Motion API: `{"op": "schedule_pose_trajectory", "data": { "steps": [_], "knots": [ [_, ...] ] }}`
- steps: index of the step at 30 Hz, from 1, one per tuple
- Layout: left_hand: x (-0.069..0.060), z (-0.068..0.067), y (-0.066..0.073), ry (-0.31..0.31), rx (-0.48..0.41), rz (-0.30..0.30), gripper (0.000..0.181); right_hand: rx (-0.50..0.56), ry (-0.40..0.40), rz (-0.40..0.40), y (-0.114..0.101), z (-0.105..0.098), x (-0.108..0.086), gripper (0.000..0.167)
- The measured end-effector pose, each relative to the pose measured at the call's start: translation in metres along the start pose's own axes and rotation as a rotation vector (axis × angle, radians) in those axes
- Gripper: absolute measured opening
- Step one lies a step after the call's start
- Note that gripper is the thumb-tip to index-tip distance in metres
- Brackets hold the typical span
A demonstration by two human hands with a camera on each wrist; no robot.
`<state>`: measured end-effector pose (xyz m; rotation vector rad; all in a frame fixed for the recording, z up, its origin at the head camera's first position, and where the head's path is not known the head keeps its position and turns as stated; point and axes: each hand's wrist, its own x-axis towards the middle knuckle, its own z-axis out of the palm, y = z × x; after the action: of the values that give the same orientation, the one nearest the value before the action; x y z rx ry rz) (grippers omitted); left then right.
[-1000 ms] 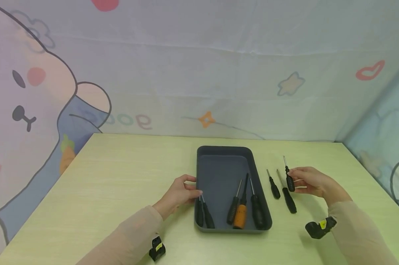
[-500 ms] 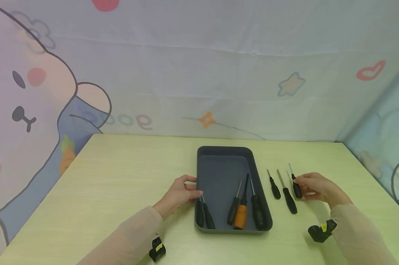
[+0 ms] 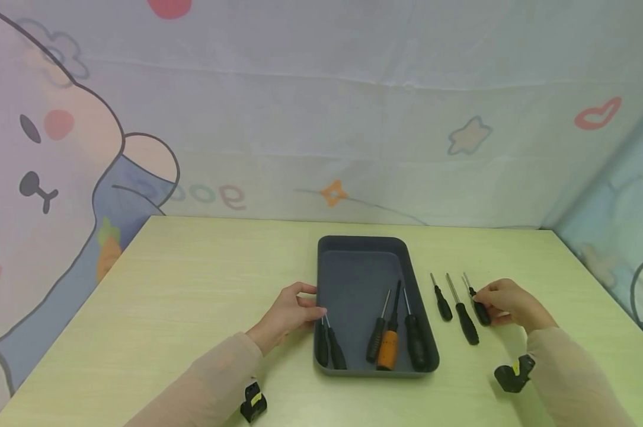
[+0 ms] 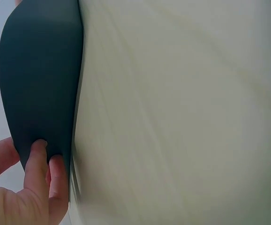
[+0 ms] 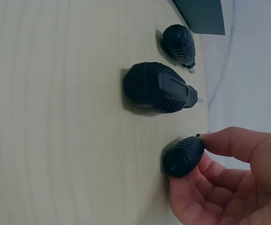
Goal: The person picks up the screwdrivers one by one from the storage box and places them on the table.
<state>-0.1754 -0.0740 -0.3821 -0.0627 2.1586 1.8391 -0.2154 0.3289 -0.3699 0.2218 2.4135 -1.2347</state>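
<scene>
My right hand (image 3: pixel 510 302) pinches a small black screwdriver (image 3: pixel 481 312) low at the table, its tip pointing away. In the right wrist view the thumb and fingers (image 5: pixel 220 140) lie around that handle (image 5: pixel 183 157). Two more black screwdrivers lie to its left, a larger one (image 3: pixel 467 324) and a small one (image 3: pixel 442 303). My left hand (image 3: pixel 289 311) grips the left wall of the dark grey tray (image 3: pixel 361 243), thumb over the rim; the left wrist view shows fingers against the tray's outer side (image 4: pixel 41 79).
Inside the tray, two black screwdrivers (image 3: pixel 336 353) lie at the left; an orange-handled one (image 3: pixel 387 350) lies between two black ones (image 3: pixel 416 344) at the right. A patterned cloth (image 3: pixel 300 107) hangs behind the table (image 3: pixel 204 267).
My right hand has moved slightly right and lowered the small screwdriver to the table, beside the larger black one. My left hand and the tray have stayed where they were.
</scene>
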Motion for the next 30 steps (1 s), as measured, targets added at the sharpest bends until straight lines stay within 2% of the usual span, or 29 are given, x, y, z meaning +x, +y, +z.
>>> {"op": "schedule_pose_trajectory", "data": {
  "steps": [18, 30],
  "knots": [
    [0.000, 0.000, -0.001, -0.004, 0.016, -0.001, 0.051, -0.011, 0.032, 0.023, -0.003, -0.002, -0.001, 0.017],
    [0.000, 0.000, 0.000, 0.007, 0.017, -0.002, 0.050, -0.032, 0.016, -0.002, -0.022, -0.010, -0.009, 0.019]
  ]
}}
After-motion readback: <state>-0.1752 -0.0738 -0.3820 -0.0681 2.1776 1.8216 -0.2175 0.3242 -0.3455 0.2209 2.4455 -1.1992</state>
